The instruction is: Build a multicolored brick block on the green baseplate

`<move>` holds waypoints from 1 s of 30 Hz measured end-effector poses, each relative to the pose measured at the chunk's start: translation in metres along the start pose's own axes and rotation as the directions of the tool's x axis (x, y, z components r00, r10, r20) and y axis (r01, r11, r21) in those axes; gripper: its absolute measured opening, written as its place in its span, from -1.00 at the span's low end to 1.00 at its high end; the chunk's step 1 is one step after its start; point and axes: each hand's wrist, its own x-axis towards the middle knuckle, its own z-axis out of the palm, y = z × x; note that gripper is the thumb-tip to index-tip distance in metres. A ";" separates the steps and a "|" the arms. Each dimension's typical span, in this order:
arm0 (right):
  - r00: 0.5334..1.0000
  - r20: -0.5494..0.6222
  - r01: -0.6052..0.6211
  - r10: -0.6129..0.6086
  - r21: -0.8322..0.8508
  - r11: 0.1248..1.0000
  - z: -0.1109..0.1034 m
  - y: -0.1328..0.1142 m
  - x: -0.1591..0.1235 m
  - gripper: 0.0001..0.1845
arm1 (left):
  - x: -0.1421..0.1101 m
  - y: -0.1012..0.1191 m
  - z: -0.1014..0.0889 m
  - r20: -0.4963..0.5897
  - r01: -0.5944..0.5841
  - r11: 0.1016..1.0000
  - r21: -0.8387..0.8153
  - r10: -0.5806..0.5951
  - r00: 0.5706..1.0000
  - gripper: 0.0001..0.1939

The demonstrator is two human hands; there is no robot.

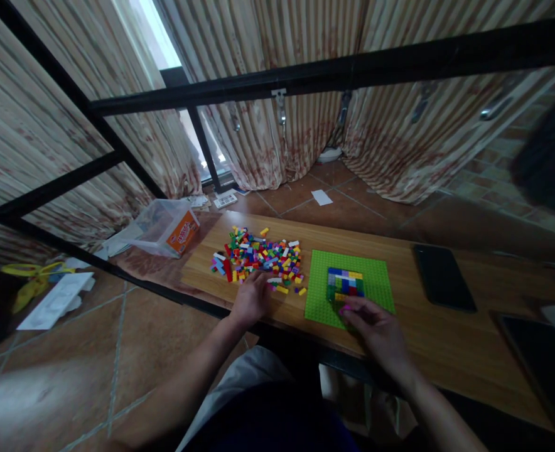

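No word can be read with certainty. An orange label (182, 231) on the side of the clear plastic bin (157, 238), by the left end of the counter (437, 333), carries a line of bold white lettering, too small and blurred to make out. Dark print, possibly characters, marks a white packet (225, 199) beneath the curtains (268, 150).
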 end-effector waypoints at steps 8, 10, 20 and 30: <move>0.998 0.048 0.041 -0.030 -0.247 0.968 0.006 0.005 -0.008 -0.63 | -0.007 0.002 0.011 -0.053 -0.130 0.991 -0.036 0.128 0.990 -0.71; 0.998 0.040 0.052 -0.043 -0.283 0.958 0.005 0.005 -0.009 -0.63 | -0.010 0.005 0.011 -0.042 -0.161 0.985 -0.059 0.158 0.987 -0.70; 0.968 0.142 0.249 -0.205 -0.532 0.809 0.049 0.001 -0.013 -0.72 | -0.042 -0.005 0.005 -0.027 -0.165 0.986 -0.007 0.165 0.986 -0.76; 0.875 0.246 0.456 -0.417 -0.708 0.540 0.106 -0.011 0.049 -0.73 | -0.022 -0.023 0.001 -0.102 -0.204 0.978 -0.036 0.200 0.974 -0.78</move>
